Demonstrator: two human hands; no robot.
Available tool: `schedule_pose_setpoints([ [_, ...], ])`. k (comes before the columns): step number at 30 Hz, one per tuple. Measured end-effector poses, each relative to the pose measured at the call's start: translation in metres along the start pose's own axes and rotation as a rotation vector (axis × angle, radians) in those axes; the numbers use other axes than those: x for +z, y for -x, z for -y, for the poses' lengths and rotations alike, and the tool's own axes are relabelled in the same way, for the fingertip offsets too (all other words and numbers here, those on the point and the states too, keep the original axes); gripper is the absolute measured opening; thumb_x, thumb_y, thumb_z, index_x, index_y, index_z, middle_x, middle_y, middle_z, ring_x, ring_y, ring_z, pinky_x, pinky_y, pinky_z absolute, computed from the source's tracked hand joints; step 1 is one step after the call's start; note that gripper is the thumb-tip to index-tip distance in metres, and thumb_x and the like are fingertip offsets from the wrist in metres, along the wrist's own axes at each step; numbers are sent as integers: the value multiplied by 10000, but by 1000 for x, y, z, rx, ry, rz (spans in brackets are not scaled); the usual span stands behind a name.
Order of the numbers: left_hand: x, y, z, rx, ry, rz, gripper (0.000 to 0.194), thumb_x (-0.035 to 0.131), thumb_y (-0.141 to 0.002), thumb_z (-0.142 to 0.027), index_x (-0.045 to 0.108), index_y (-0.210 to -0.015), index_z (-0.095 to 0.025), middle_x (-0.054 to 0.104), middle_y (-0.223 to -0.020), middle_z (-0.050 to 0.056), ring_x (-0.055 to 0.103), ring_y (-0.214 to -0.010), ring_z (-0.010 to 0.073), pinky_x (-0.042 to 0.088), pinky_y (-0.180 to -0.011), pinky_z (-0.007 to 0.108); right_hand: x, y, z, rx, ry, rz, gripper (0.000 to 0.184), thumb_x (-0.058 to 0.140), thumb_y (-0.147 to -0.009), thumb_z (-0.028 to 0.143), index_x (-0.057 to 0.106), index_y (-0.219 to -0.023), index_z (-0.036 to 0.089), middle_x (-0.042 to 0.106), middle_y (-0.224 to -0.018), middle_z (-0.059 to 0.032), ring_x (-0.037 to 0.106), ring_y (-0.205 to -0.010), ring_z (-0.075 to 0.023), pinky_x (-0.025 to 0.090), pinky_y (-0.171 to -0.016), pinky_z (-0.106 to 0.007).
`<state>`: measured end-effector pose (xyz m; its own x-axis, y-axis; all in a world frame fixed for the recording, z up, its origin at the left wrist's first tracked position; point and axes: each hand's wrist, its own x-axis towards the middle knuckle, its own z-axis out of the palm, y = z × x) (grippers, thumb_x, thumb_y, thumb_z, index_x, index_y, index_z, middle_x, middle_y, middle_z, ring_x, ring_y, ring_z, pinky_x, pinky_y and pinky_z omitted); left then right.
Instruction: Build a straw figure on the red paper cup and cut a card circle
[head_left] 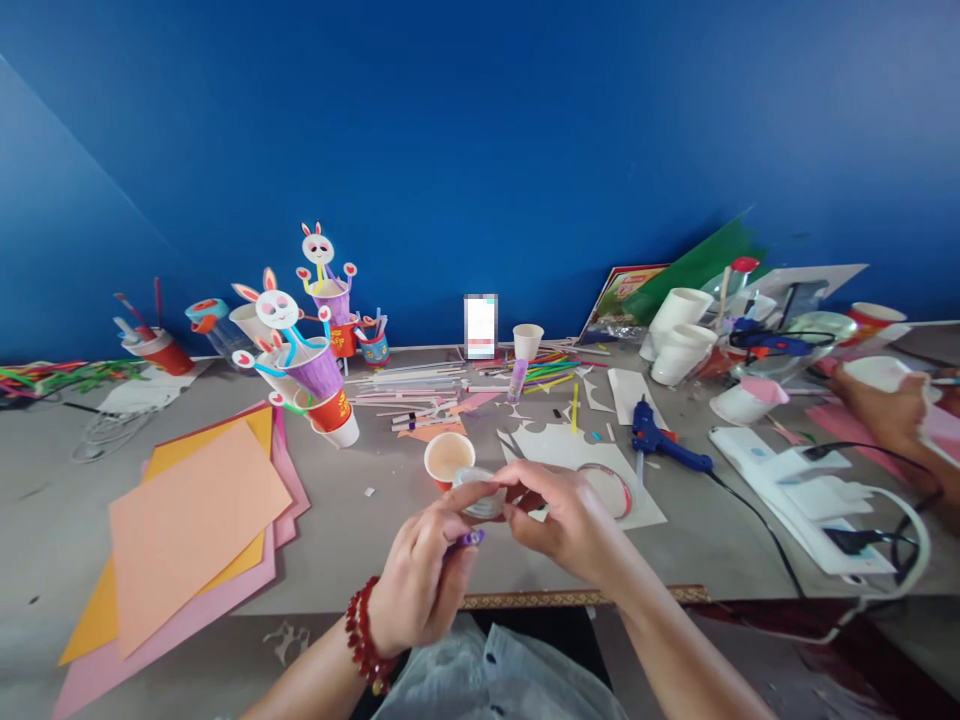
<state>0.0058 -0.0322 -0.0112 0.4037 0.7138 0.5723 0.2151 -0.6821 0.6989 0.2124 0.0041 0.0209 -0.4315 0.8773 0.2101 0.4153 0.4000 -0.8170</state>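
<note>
Both my hands meet over the front of the table, round what looks like a roll of clear tape (pixel 480 497). My left hand (pixel 420 575), with a red bead bracelet at the wrist, has its fingers closed against the roll's near left side. A small purple piece (pixel 471 538) pokes out of that same hand; its kind is unclear. My right hand (pixel 559 510) pinches the roll's right edge with curled fingertips. Just behind the roll stands an open paper cup (pixel 450 458). White cut paper (pixel 555 450) and a round tape roll (pixel 609 490) lie beyond my right hand.
Coloured paper sheets (pixel 199 490) lie at left, near stacked cups with rabbit figures (pixel 277 310). A blue glue gun (pixel 664 440) and a corded white power strip (pixel 802 500) are at right. Straws (pixel 551 370) lie behind. Another person's hand (pixel 889 405) holds a white cup.
</note>
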Motion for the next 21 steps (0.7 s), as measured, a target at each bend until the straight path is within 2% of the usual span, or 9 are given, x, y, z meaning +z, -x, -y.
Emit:
schedule_pose_setpoints([
  [7, 6, 3, 2, -48, 71, 8, 253, 474, -914, -66, 518, -1112, -216, 545, -1421, 202, 540, -1299, 311, 478, -988, 466, 7, 0, -5, -26, 63, -75, 70, 660, -811, 211, 628, -873, 218, 677, -825, -3, 648, -713, -151, 479, -664, -233],
  [11, 6, 1, -2, -156, 265, -117, 152, 415, -978, -164, 535, -1052, -218, 575, -1388, 180, 572, -1249, 301, 477, -981, 454, 2, 1, -7, -77, 83, -70, 65, 591, -878, 227, 650, -901, 213, 676, -771, -9, 625, -681, -146, 450, -617, -222],
  [14, 5, -2, -6, -273, 411, -186, 154, 392, -1003, -241, 540, -971, -212, 609, -1344, 161, 634, -1144, 290, 486, -964, 451, 0, 4, -7, -87, 77, -63, 107, 555, -910, 234, 647, -962, 218, 694, -791, -16, 642, -685, -145, 457, -622, -221],
  [19, 2, -5, -9, -358, 399, -174, 168, 408, -1004, -271, 542, -921, -212, 623, -1325, 143, 610, -1155, 284, 467, -973, 436, 5, 6, -7, -46, 197, -75, 137, 693, -784, 239, 615, -895, 222, 677, -758, 3, 635, -648, -145, 453, -616, -222],
  [21, 1, -5, -10, -350, 372, -146, 155, 420, -999, -265, 557, -944, -216, 623, -1326, 139, 596, -1167, 279, 459, -980, 427, 6, 6, -7, -49, 220, -66, 86, 678, -803, 253, 604, -829, 217, 652, -713, 10, 610, -618, -137, 435, -591, -217],
])
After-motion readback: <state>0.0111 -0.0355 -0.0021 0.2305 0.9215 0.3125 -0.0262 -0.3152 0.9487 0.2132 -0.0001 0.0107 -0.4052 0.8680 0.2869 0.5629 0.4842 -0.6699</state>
